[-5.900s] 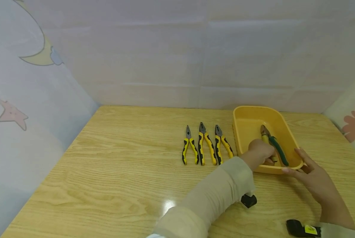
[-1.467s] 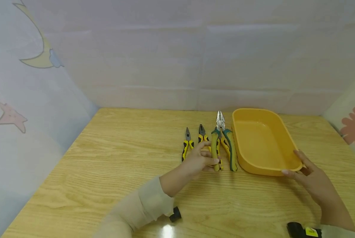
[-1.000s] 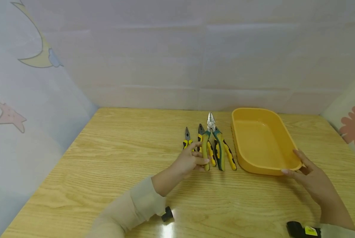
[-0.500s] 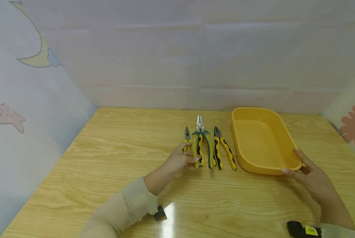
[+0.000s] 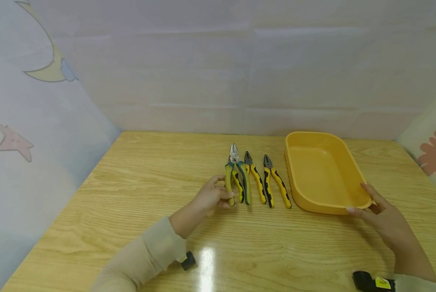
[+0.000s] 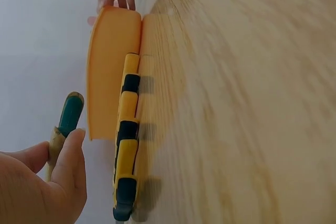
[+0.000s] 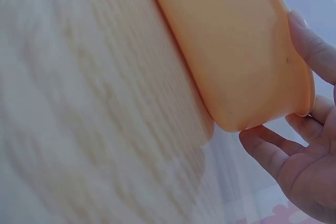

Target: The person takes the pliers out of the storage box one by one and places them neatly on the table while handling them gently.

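Observation:
In the head view my left hand (image 5: pixel 208 198) pinches one handle of a pair of pliers (image 5: pixel 245 182) with green-and-yellow handles and a worn silver head. The left wrist view shows the pliers' handle end (image 6: pixel 72 113) raised off the table, between thumb and fingers. They overlap the leftmost yellow-and-black pliers (image 5: pixel 237 186), hiding most of them. Two more yellow-and-black pliers, the middle pair (image 5: pixel 257 183) and the right pair (image 5: pixel 280 185), lie to the right. My right hand (image 5: pixel 389 223) grips the near right corner of a yellow tray (image 5: pixel 320 174), thumb at the rim.
The tray, with nothing inside, stands right of the pliers on the wooden table (image 5: pixel 145 202). A pale cloth wall (image 5: pixel 188 81) rises behind the table's back edge. Patterned cloth also hangs at both sides.
Earlier my left hand was inside the tray at the green-and-yellow pliers. It has since lifted them out and carried them left across the row of pliers. The right hand stays on the tray.

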Tool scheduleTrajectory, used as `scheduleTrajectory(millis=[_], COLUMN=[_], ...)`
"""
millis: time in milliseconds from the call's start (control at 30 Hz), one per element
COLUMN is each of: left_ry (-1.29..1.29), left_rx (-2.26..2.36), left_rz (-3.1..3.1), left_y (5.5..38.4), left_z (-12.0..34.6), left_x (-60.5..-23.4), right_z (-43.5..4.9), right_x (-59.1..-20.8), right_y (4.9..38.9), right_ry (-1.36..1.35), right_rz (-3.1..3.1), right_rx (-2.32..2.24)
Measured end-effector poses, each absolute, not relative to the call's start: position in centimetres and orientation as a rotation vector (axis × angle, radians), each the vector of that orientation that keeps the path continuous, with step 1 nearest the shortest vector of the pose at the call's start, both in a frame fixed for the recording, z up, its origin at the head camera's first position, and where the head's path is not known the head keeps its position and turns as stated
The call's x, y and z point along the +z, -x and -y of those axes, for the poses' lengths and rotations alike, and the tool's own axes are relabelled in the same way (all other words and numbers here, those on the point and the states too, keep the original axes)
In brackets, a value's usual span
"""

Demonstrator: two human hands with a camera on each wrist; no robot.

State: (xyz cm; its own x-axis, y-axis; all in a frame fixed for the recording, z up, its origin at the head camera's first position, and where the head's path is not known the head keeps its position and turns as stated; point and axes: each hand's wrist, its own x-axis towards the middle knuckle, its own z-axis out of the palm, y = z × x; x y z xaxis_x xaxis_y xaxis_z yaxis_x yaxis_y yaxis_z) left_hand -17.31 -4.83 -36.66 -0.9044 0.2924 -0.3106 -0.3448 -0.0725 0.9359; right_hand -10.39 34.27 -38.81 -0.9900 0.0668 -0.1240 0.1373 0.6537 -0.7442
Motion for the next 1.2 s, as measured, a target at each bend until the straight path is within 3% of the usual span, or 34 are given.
scheduleTrajectory(millis=[1200], left_ry=[0.302], left_rx=[1.979], left_rz=[-1.839], left_y=[19.2], left_z=[9.2], left_x=[-38.1], right_z=[-34.4], right_x=[-38.7], right_y=[10.5], right_ry=[-0.16], right_rz=[-2.802], right_rx=[-1.202])
